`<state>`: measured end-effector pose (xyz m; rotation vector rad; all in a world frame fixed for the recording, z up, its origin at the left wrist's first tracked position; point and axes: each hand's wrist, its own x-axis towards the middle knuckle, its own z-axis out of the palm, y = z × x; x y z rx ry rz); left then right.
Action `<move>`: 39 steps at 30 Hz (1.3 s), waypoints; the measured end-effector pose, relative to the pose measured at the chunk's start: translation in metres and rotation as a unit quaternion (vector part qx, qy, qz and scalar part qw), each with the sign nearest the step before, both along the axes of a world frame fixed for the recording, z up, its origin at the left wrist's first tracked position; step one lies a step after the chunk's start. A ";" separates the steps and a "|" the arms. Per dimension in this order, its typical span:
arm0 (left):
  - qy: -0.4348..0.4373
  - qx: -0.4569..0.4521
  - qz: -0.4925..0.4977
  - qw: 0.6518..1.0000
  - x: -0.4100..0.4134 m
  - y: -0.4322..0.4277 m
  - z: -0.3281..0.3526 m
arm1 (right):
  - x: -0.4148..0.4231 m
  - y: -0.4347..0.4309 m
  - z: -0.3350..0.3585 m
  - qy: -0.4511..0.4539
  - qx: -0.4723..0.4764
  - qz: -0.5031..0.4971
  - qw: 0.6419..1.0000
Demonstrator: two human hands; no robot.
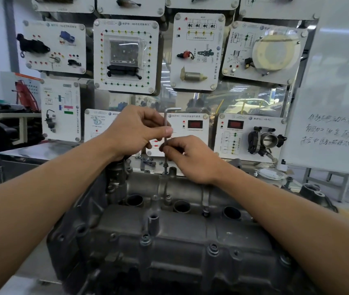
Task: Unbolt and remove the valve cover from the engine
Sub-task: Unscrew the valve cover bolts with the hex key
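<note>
Head camera: both hands pinch one upright hex key, left hand above, right hand below, over the valve cover.

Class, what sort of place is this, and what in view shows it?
Probably an automotive training workshop: wall panels carrying labelled car parts, a bare engine set up for practice, and a handwritten whiteboard.

Grey cast valve cover lies flat, three round holes across middle. Hex key upright on far-edge bolt. Near-edge bolts seated.
</note>
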<state>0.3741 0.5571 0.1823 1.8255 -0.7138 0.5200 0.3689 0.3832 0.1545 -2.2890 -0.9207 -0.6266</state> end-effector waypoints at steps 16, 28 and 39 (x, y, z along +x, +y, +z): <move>0.018 0.009 -0.052 0.998 0.004 -0.003 0.000 | 0.009 -0.005 0.003 0.031 0.025 0.010 0.999; -0.007 0.016 -0.040 0.999 -0.026 -0.001 0.014 | -0.020 -0.002 0.018 0.024 0.037 -0.008 0.999; -0.062 0.134 0.051 0.988 -0.022 0.007 -0.002 | -0.016 0.002 0.006 -0.026 -0.053 -0.047 0.997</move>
